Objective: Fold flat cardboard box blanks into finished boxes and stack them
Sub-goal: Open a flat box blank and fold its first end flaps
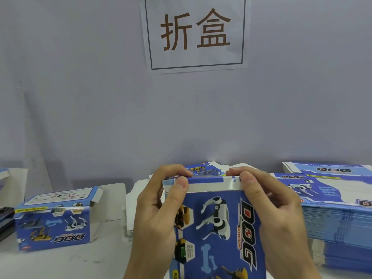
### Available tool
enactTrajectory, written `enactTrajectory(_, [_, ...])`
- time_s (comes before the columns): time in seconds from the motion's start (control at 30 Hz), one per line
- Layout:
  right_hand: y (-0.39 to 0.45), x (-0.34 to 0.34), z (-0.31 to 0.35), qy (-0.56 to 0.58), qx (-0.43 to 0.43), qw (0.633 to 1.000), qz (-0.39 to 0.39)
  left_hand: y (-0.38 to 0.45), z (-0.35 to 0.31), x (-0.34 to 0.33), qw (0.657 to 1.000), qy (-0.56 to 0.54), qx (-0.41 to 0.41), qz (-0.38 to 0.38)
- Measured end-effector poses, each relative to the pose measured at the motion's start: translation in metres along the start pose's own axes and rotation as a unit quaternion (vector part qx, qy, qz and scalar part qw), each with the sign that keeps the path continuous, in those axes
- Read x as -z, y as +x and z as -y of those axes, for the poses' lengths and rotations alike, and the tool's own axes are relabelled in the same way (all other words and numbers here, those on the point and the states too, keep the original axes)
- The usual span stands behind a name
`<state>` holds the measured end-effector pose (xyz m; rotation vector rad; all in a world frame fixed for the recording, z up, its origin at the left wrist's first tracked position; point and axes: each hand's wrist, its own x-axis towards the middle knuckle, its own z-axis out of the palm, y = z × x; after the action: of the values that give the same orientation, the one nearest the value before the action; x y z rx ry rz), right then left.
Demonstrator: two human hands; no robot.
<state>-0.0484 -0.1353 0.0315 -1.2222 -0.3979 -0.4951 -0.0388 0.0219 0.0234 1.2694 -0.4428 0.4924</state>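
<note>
A blue box [215, 222] printed with robot dogs and "DOG" stands on end in front of me, its top flap bent over. My left hand [155, 216] grips its upper left corner, thumb on the flap's white strip. My right hand [275, 214] grips the upper right corner in the same way. A tall stack of flat blanks [334, 214] lies on the right. One folded box [54, 220] rests on its side at the left, its end flap open.
White card pieces [128, 210] lie behind the held box. More blanks [330, 170] sit at the far right by the grey wall, which carries a paper sign [195, 33]. A dark object [5, 220] is at the left edge.
</note>
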Motion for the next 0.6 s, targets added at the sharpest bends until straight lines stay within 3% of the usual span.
enactTrajectory(0.6, [0.0017,0.0058,-0.0050,-0.007,-0.014,1.000,0.006,-0.0025,-0.0022,-0.0070,0.999,0.046,-0.014,-0.008])
